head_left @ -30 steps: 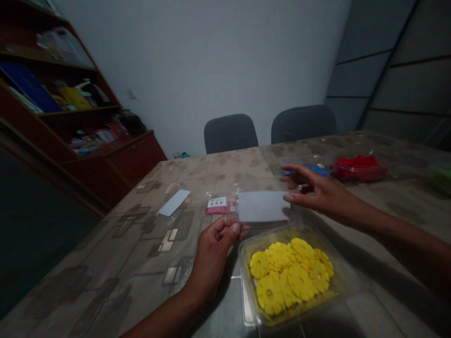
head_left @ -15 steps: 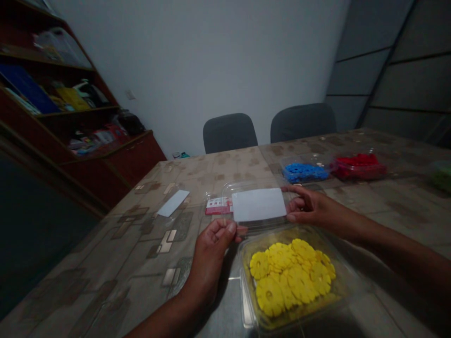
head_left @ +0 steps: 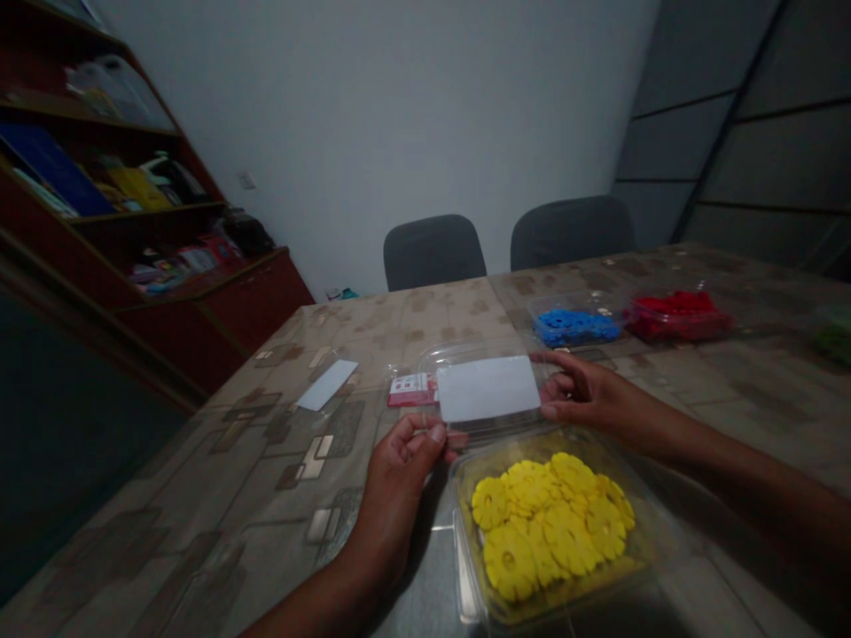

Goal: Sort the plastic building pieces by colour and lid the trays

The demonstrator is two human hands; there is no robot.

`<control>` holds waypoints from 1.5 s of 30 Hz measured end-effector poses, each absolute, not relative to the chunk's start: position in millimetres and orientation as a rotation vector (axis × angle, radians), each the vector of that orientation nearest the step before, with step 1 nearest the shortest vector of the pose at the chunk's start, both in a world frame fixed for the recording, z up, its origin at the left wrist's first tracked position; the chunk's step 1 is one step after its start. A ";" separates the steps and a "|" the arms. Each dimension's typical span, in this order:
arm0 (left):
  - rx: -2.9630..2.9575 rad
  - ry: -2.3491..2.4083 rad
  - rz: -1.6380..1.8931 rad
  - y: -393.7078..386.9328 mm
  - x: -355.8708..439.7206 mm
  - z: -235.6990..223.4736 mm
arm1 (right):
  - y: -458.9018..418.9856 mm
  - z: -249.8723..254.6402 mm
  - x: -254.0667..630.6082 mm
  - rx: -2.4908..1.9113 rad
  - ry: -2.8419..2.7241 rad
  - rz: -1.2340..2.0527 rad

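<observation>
A clear plastic lid (head_left: 482,431) is held up just beyond a box of yellow pieces, with a blank white label (head_left: 488,388) on or against it. My left hand (head_left: 409,450) pinches the lid's near left edge between thumb and fingers. On the right side, my right hand (head_left: 573,390) grips the lid beside the label. The clear plastic box (head_left: 638,580) stands nearest me, and yellow flower-shaped discs (head_left: 558,527) lie in it. Whether lid and box are hinged together, I cannot tell.
Farther right on the table (head_left: 232,496) are boxes of blue pieces (head_left: 575,326) and red pieces (head_left: 678,312). A white card (head_left: 328,385) lies left, and a red-and-white printed packet (head_left: 410,388) sits behind the lid. Two dark chairs (head_left: 435,252) stand at the far edge.
Almost nothing has moved. Both hands keep their hold on the lid, and the view has shifted very slightly.
</observation>
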State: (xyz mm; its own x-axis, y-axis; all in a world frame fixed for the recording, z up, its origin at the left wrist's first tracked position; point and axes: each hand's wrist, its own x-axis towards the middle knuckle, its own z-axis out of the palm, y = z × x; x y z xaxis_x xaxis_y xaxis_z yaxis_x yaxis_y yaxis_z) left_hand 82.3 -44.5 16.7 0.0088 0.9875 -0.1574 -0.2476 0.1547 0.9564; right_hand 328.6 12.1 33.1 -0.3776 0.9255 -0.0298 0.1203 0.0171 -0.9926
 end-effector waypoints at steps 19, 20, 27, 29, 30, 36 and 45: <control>0.892 1.094 1.212 -46.3 83.4 20.4 | 11.5 33.7 328.8 -1.070 -1.593 1.416; 0.890 1.091 1.204 -46.9 83.1 20.1 | 11.6 33.1 329.1 -1.067 -1.590 1.420; 0.981 1.047 1.176 -48.8 81.5 17.5 | 8.3 33.8 330.3 -1.095 -1.620 1.354; 0.999 1.064 1.172 -49.1 81.8 17.1 | 5.8 34.0 331.1 -1.118 -1.641 1.318; 1.004 1.070 1.168 -49.3 82.1 16.9 | 4.5 33.7 331.7 -1.126 -1.649 1.301; 1.000 1.099 1.177 -52.0 85.6 17.3 | -1.3 27.9 336.0 -1.136 -1.661 1.242; 1.005 1.144 1.190 -55.1 90.8 25.3 | -7.7 14.6 348.7 -1.138 -1.708 1.238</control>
State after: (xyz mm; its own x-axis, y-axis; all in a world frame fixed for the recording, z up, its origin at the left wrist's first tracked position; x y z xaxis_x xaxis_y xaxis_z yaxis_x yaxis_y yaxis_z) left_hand 90.8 -55.1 25.3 0.0126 0.9927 -0.1201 -0.1591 0.1205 0.9799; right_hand 348.7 -7.7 14.6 -0.3442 0.9372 0.0573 0.2373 0.1459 -0.9604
